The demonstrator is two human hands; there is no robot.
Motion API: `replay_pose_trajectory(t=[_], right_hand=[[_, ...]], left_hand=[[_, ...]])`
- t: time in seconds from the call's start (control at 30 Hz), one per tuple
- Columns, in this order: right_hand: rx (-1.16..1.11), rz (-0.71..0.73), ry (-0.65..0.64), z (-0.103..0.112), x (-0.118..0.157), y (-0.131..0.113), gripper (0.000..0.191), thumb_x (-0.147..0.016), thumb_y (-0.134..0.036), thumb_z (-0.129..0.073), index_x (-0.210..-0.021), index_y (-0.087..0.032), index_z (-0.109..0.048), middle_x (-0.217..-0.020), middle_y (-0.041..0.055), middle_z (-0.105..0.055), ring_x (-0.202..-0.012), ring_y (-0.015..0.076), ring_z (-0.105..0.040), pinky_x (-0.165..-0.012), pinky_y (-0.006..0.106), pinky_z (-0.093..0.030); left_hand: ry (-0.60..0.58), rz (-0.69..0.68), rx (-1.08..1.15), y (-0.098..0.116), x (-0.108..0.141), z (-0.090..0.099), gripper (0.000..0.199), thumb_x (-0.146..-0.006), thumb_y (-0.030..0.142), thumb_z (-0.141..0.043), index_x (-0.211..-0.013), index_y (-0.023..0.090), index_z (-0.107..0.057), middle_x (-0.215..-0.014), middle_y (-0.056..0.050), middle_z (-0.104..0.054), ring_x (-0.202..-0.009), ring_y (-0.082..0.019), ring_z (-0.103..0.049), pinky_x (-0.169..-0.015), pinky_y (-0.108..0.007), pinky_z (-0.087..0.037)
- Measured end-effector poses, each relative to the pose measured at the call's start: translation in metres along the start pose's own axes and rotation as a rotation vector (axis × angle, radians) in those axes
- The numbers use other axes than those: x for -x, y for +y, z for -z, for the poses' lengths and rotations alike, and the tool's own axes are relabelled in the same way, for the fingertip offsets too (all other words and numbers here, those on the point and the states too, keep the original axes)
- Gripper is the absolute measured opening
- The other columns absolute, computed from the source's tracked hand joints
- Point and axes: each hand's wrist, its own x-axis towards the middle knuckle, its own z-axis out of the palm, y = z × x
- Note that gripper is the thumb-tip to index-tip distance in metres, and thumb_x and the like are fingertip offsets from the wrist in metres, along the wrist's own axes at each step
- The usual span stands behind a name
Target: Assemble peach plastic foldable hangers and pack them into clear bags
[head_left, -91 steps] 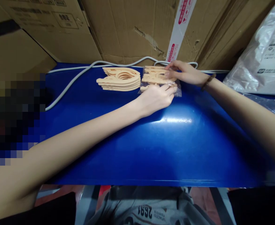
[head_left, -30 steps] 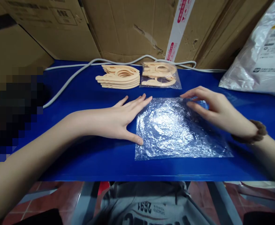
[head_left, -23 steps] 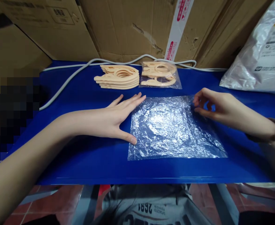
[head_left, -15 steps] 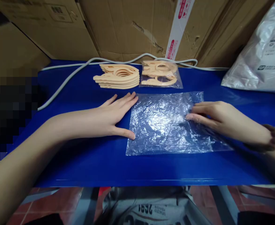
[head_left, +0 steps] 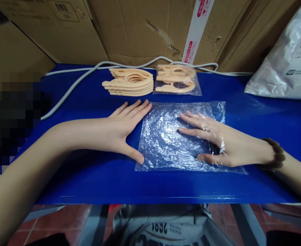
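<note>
A clear, crinkled plastic bag point(head_left: 163, 147) lies flat on the blue table. At its left edge my left hand point(head_left: 122, 128) rests with spread fingers; the thumb and fingertips touch that edge. From the right, my right hand point(head_left: 224, 141) reaches into the bag, its fingers stretched apart under the shiny film. Nothing is gripped in either hand. Behind the bag sits a stack of beige plastic pieces point(head_left: 130, 83) that look like folded hangers. Beside the stack, similar pieces are packed in a small clear bag point(head_left: 177, 82).
A white cable point(head_left: 70, 92) runs along the back of the blue table point(head_left: 166, 188). Large cardboard boxes point(head_left: 140, 34) stand behind it. At the right rear is a white plastic parcel point(head_left: 281, 68). A grey printed bag point(head_left: 160, 225) sits below the table's front edge.
My right hand has moved left and slipped into the clear bag, its fingers spreading. My left thumb has shifted slightly down along the bag's left edge.
</note>
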Motion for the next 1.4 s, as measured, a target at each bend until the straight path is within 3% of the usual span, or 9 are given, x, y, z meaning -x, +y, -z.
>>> replay_pose_trajectory(t=[0.2,0.37,0.5,0.63,0.87,0.93,1.07,1.4], right_hand=[[-0.018,-0.033,-0.001,-0.004,0.002,0.001,0.103,-0.092,-0.052,-0.065,-0.168,-0.03,0.001,-0.174,0.0074,-0.011,-0.159,0.0327,-0.015,-0.127,0.059,-0.022],[-0.011,-0.081,-0.011,-0.004,0.005,0.001,0.108,-0.091,-0.054,-0.064,-0.167,-0.027,0.008,-0.174,0.0111,-0.011,-0.158,0.0345,-0.019,-0.125,0.059,-0.027],[-0.008,-0.072,-0.002,-0.002,0.004,-0.001,0.108,-0.092,-0.055,-0.064,-0.168,-0.023,0.006,-0.173,0.0139,-0.013,-0.158,0.0332,-0.02,-0.125,0.056,-0.028],[0.026,-0.042,-0.007,-0.004,-0.001,-0.004,0.102,-0.093,-0.064,-0.06,-0.167,-0.012,-0.013,-0.171,0.0213,-0.017,-0.159,0.0333,-0.016,-0.126,0.058,-0.023],[0.055,0.06,-0.011,-0.01,-0.025,-0.016,0.091,-0.093,-0.071,-0.053,-0.162,-0.013,-0.035,-0.169,0.0246,-0.017,-0.158,0.0376,-0.013,-0.126,0.06,-0.017],[0.047,0.076,-0.036,-0.01,-0.033,-0.019,0.082,-0.097,-0.067,-0.05,-0.161,-0.019,-0.038,-0.169,0.0227,-0.016,-0.157,0.0396,-0.011,-0.124,0.063,-0.018],[0.036,0.101,-0.044,-0.012,-0.041,-0.021,0.074,-0.098,-0.064,-0.05,-0.161,-0.027,-0.039,-0.17,0.0208,-0.013,-0.156,0.0428,-0.007,-0.121,0.07,-0.015],[0.093,0.059,0.023,-0.011,-0.028,-0.016,0.085,-0.095,-0.069,-0.051,-0.163,-0.019,-0.035,-0.169,0.0239,-0.018,-0.156,0.0422,-0.011,-0.123,0.068,-0.017]], left_hand=[[0.006,-0.015,0.015,-0.001,0.001,0.001,0.146,-0.066,0.094,-0.061,-0.164,0.018,0.016,-0.171,-0.015,0.016,-0.157,-0.044,0.013,-0.129,-0.062,-0.004],[0.025,-0.04,0.039,-0.004,0.002,0.0,0.145,-0.067,0.092,-0.065,-0.163,0.022,0.018,-0.172,-0.013,0.016,-0.156,-0.047,0.013,-0.128,-0.063,-0.006],[0.013,-0.044,0.046,-0.005,0.003,0.0,0.149,-0.063,0.093,-0.067,-0.162,0.023,0.021,-0.172,-0.011,0.018,-0.156,-0.048,0.013,-0.128,-0.064,-0.006],[0.029,-0.048,0.042,-0.002,0.002,0.0,0.151,-0.062,0.094,-0.067,-0.162,0.023,0.022,-0.172,-0.013,0.017,-0.155,-0.047,0.013,-0.129,-0.063,-0.005],[0.03,-0.043,0.065,0.004,0.0,0.0,0.149,-0.064,0.092,-0.067,-0.163,0.022,0.019,-0.172,-0.012,0.016,-0.155,-0.047,0.014,-0.129,-0.062,-0.005],[0.027,-0.032,0.067,0.006,0.0,0.002,0.148,-0.064,0.093,-0.066,-0.164,0.022,0.018,-0.172,-0.012,0.016,-0.155,-0.046,0.014,-0.129,-0.062,-0.005],[0.006,-0.009,0.086,0.007,0.001,0.005,0.15,-0.062,0.093,-0.067,-0.165,0.02,0.015,-0.172,-0.014,0.014,-0.154,-0.049,0.014,-0.128,-0.065,-0.005],[-0.027,0.012,0.087,0.01,0.002,0.009,0.146,-0.067,0.089,-0.067,-0.164,0.019,0.015,-0.171,-0.014,0.017,-0.154,-0.047,0.017,-0.127,-0.064,-0.002]])
